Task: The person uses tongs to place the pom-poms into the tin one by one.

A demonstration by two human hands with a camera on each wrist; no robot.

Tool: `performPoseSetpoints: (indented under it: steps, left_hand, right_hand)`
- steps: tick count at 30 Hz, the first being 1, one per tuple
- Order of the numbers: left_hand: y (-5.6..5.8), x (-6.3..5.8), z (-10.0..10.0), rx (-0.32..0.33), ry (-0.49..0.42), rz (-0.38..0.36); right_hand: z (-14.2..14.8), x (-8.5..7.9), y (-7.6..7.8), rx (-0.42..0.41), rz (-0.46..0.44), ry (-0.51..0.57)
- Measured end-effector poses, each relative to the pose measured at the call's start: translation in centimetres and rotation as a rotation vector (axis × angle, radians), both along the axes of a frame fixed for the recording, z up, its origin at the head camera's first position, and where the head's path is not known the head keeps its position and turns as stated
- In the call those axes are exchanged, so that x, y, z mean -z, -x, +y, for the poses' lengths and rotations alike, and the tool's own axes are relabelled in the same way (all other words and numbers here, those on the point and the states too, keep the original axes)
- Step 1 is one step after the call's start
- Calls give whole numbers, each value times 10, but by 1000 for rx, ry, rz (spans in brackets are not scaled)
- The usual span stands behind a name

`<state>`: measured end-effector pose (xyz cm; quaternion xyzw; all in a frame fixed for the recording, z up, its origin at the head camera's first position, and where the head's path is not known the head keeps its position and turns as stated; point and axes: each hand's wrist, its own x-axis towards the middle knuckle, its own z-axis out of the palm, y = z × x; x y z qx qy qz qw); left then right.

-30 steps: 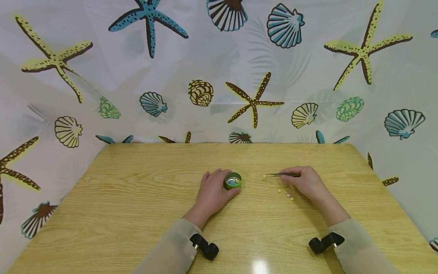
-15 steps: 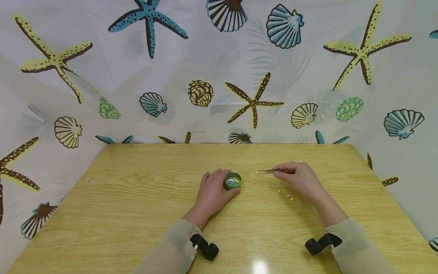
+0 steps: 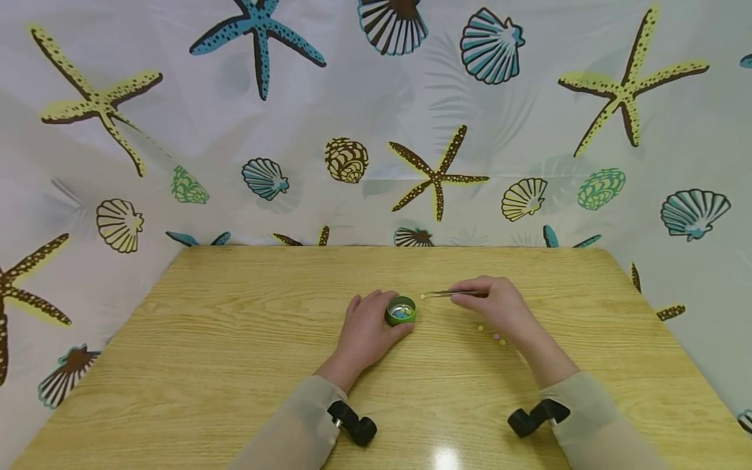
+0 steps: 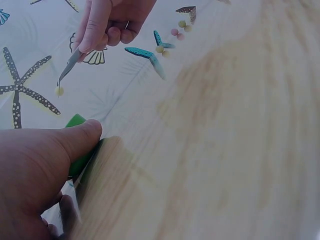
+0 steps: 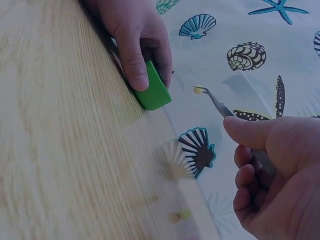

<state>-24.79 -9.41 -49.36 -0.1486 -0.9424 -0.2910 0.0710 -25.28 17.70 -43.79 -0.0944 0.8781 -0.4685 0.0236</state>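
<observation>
Around a small round green container curls my left hand, its thumb on the near side. Small coloured pieces lie inside the container; blue and yellow ones show. My right hand pinches metal tweezers between thumb and fingers. At the bent tips of the tweezers a small yellow bead is held, just right of the container and above the table. Below the right hand, two yellow beads and a pink bead lie on the wood.
The wooden table reaches back to a white cloth printed with starfish and shells, which also hangs at both sides. A black wrist mount sits on the left sleeve, and another mount on the right.
My right hand has moved left with the tweezers and the yellow bead, bringing them close to the container. The left hand and the container have stayed in place.
</observation>
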Motion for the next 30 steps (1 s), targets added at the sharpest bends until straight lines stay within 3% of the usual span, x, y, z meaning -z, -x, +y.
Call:
performPoseSetpoints:
  steps: [15, 30]
  left_hand:
    - [0, 0, 2, 7, -2, 0]
    - [0, 0, 0, 2, 6, 4]
  right_hand:
    - [-21, 6, 1, -16, 79, -34]
    - [-27, 10, 1, -9, 95, -85]
